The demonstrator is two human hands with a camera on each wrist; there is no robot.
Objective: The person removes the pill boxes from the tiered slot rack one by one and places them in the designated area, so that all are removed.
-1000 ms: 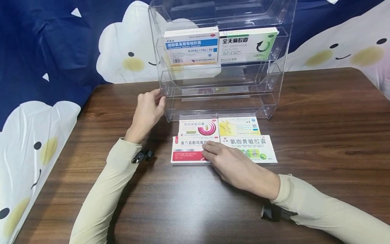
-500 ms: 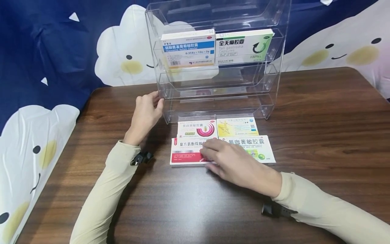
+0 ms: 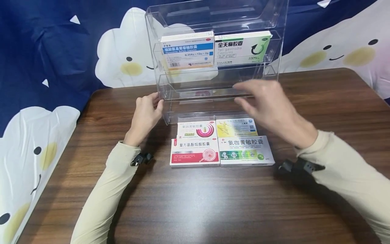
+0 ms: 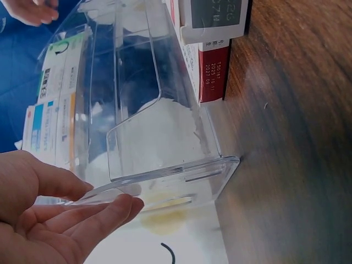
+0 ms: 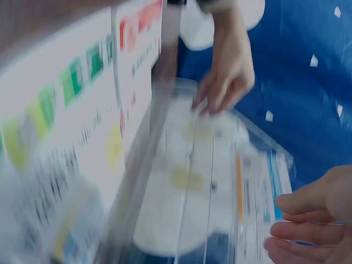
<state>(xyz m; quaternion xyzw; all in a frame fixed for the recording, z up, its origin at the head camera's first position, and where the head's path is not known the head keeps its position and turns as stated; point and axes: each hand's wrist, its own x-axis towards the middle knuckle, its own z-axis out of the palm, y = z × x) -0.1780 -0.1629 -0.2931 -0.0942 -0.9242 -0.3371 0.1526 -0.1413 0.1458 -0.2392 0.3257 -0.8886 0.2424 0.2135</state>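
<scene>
My left hand [image 3: 144, 113] pinches the left side panel of a clear plastic rack [image 4: 165, 168], thumb on the inner face and fingers outside. In front of the rack's right half, my right hand [image 3: 269, 105] hovers blurred in the air, fingers apart and nothing between them. Two medicine boxes stand on a middle tier: a blue-and-white glucosamine box [image 3: 189, 51] and a green-and-white gastrodia box [image 3: 242, 49]. Below lie a red-and-white capsule box [image 3: 195, 154], a white-and-green capsule box [image 3: 245, 152], a box with pink rings [image 3: 196, 129] and a yellow-and-white box [image 3: 236, 127].
The rack stands near the back of a dark wood table [image 3: 195, 203]. The four-box group lies against its front foot in two rows. Behind hangs a blue curtain [image 3: 61, 44] with white cloud faces.
My right hand has left the red-and-white box and moved up and right to the front of the rack. The left hand keeps its grip on the rack's side.
</scene>
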